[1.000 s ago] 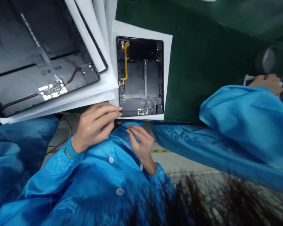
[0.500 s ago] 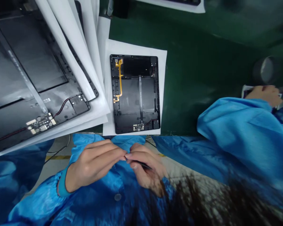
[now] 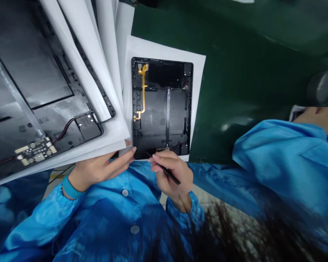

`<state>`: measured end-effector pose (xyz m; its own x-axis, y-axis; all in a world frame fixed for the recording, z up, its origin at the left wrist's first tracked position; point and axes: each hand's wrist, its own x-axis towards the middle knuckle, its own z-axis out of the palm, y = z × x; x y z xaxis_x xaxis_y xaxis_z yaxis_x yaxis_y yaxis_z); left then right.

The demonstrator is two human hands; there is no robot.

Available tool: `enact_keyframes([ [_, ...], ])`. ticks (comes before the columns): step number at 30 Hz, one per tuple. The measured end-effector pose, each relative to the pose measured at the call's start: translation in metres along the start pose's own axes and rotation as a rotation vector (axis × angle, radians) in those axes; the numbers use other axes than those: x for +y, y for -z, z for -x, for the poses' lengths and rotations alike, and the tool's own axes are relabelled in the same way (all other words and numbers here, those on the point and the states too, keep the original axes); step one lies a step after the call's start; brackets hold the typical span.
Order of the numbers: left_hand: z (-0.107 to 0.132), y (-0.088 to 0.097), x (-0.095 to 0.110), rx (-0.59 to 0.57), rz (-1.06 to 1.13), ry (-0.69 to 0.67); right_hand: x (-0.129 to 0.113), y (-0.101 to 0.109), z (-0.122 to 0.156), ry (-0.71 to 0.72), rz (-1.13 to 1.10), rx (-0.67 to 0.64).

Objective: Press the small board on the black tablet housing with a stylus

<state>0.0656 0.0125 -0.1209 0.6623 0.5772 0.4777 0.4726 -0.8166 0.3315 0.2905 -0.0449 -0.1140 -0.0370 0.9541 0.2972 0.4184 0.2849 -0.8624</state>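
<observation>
A black tablet back cover [image 3: 155, 123] lies on a sheet of white paper [image 3: 198, 72], its inner side facing up. An orange flex cable [image 3: 144, 94] runs down its left part, and a grey ribbon cable [image 3: 168, 112] down the middle. My right hand [image 3: 180, 171] pinches slim black tweezers [image 3: 171, 175] at the cover's near edge, tip over the small circuit board, which is mostly hidden. My left hand [image 3: 98, 169] is open, fingers stretched out, with fingertips at the cover's near left corner; whether they touch it I cannot tell.
To the left, a stack of similar covers [image 3: 57, 120] is layered with white sheets [image 3: 109, 134]. On the right, a co-worker's blue sleeve [image 3: 278, 145] and hand [image 3: 315, 118] rest at the green table [image 3: 229, 83]. A dark round object [image 3: 324, 87] stands beyond.
Both hands have moved apart and up to the cover's near edge. My right hand carries the tweezers, and my left fingers have straightened out from where they met the tool. The view has shifted slightly.
</observation>
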Motion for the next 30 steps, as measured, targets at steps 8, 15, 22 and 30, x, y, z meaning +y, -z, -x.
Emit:
enact_keyframes([
  [8, -0.005, 0.003, -0.002, -0.034, 0.043, 0.001, 0.009, -0.004, -0.002, 0.031, -0.030, 0.004],
  [15, -0.013, 0.001, 0.000, -0.026, 0.010, 0.021, 0.005, -0.006, -0.013, 0.119, 0.067, -0.080],
  [22, -0.003, -0.005, 0.002, 0.002, -0.029, 0.034, 0.006, -0.009, -0.014, 0.131, 0.092, -0.100],
  [30, 0.004, -0.007, 0.001, -0.026, -0.054, -0.006, 0.009, -0.004, -0.020, 0.170, 0.118, -0.182],
])
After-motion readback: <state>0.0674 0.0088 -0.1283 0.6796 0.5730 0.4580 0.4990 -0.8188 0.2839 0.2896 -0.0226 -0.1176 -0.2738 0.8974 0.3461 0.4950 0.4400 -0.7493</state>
